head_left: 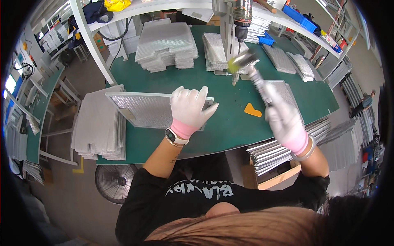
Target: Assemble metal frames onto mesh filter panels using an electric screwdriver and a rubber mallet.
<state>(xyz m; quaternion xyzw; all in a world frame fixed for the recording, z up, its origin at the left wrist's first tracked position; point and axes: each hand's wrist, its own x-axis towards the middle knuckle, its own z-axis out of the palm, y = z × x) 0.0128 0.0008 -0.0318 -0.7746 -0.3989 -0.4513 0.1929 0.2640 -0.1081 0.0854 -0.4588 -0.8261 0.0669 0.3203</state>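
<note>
My left hand (189,107), in a white glove with a pink cuff, grips the top edge of a framed mesh panel (145,110). The panel is silvery, with a thin metal frame, and is tilted up on the green table. In my gloved right hand (286,123) is a hammer (258,82), held by its handle. Its head, yellow-green at one end, is raised to the left of the hand and smeared by motion. An orange plastic scraper (253,110) lies between my hands. Another mesh panel (283,93) lies partly behind the right hand.
A drill (241,25) hangs bit-down over the green table (227,133). Stacks of mesh sheets stand at the back (167,43) and at the left edge (100,119). Metal frame strips (273,155) are piled below the right edge. A floor fan (119,180) stands below left.
</note>
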